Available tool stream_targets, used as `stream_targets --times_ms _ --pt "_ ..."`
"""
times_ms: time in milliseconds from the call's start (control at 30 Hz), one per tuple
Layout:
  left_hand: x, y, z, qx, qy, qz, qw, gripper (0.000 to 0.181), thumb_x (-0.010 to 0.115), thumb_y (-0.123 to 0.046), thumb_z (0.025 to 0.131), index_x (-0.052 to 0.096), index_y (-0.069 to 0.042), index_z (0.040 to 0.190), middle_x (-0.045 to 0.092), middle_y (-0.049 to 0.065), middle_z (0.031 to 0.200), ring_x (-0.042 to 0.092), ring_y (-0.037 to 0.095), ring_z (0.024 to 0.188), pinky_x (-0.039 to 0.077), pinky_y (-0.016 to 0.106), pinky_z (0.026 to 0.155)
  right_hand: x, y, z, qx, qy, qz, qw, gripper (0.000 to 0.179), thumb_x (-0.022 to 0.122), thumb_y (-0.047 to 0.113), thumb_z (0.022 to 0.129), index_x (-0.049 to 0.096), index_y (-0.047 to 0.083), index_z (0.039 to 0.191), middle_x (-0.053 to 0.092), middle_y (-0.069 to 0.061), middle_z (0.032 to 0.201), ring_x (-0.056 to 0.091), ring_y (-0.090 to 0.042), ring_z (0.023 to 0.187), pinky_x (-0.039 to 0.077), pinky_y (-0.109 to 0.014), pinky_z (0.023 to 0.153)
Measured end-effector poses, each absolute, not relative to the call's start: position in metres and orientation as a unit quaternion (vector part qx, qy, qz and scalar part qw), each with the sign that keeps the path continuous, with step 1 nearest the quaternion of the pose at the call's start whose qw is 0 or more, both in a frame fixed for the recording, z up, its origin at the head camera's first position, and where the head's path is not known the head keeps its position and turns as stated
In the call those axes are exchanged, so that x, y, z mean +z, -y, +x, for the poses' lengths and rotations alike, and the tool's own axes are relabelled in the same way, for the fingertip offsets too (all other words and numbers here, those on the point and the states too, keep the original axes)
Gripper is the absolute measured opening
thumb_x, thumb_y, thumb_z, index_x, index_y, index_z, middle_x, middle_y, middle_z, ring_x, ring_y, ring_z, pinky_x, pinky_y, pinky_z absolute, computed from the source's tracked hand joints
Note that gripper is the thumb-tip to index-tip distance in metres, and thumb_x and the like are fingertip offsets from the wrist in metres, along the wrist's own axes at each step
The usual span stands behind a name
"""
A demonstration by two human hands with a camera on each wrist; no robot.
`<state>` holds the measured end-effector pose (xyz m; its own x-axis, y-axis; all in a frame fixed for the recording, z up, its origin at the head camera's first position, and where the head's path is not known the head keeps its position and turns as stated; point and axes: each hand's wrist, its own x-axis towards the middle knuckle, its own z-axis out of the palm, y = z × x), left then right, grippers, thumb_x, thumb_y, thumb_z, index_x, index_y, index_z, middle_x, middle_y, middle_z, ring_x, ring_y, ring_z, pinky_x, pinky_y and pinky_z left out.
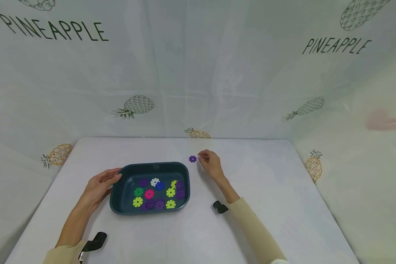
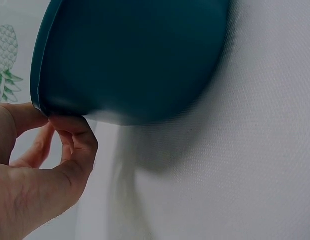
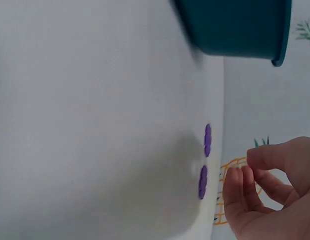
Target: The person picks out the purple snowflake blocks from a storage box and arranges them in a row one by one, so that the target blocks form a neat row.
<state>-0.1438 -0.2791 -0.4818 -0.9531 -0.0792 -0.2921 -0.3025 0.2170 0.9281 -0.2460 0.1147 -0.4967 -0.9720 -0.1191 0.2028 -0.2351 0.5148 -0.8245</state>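
My left hand (image 1: 97, 189) pinches the left rim of a dark teal tray (image 1: 117, 205), thumb on top and fingers outside in the left wrist view. Inside the tray lie several notched plastic discs, including a white disc (image 1: 154, 182), a green disc (image 1: 138, 192), a pink disc (image 1: 149, 194), a blue disc (image 1: 160, 186), and several yellow and purple ones. Beyond the tray's right corner, a purple disc (image 1: 193, 158) lies flat on the table. Just right of it hovers my right hand (image 1: 210, 164), fingers loosely bent, nothing visible in them. A second purple disc (image 3: 202, 182) shows beneath that hand.
The white table (image 1: 267, 205) reaches back to a cloth backdrop (image 1: 217, 73) printed with pineapples and lettering. Black wrist mounts (image 1: 220, 207) stick out by both forearms. White surface extends right of the tray and in front of it.
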Motion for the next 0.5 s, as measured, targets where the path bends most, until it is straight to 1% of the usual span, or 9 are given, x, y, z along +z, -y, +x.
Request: stream_targets --times_ms 133,267,500 --pt "-0.483 0.279 -0.143 0.618 -0.770 -0.128 0.091 0.060 0.070 -0.045 0.097 0.056 -0.011 0.144 0.062 -0.016 0.113 0.058 0.001 0.102 0.051 0.020 0.083 -0.488 -0.108 -0.242 0.494 0.857 0.129 0.066 0.014 0.064 -0.002 0.097 0.070 -0.003 0.110 0.067 -0.015 0.100 0.063 -0.027 0.093 0.053 -0.037 0.086" --pt "-0.485 0.278 -0.143 0.621 -0.766 -0.132 0.100 0.061 0.070 -0.045 0.097 0.056 -0.011 0.145 0.062 -0.016 0.112 0.059 0.002 0.101 0.051 0.020 0.083 -0.478 -0.098 -0.235 0.493 0.856 0.145 0.061 0.013 0.064 0.001 0.098 0.070 0.000 0.110 0.068 -0.011 0.097 0.063 -0.023 0.091 0.053 -0.033 0.084" --pt "-0.483 0.277 -0.144 0.612 -0.773 -0.135 0.099 0.065 0.069 -0.047 0.097 0.053 -0.009 0.147 0.062 -0.015 0.114 0.058 0.001 0.102 0.051 0.019 0.083 -0.466 -0.078 -0.226 0.484 0.847 0.210 0.058 0.014 0.065 0.004 0.100 0.069 0.001 0.113 0.068 -0.011 0.102 0.065 -0.024 0.094 0.056 -0.035 0.088"
